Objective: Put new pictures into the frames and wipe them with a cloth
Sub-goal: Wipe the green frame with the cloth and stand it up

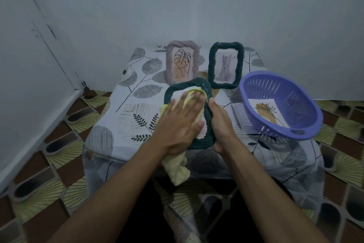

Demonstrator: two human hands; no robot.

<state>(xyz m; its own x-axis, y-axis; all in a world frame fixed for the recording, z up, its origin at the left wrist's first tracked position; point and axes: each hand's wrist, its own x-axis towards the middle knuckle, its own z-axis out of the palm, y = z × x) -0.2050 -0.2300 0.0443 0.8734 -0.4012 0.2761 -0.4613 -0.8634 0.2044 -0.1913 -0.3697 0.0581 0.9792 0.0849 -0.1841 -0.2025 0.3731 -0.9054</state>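
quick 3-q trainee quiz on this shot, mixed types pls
1. True or false: the left hand presses the cloth flat onto the held frame.
2. What does the right hand grip? A) the cloth B) the held frame's edge C) nothing
3. Fill in: ___ frames stand against the wall.

Key: 1 true. 2 B. 3 two: the mauve frame and the green frame.
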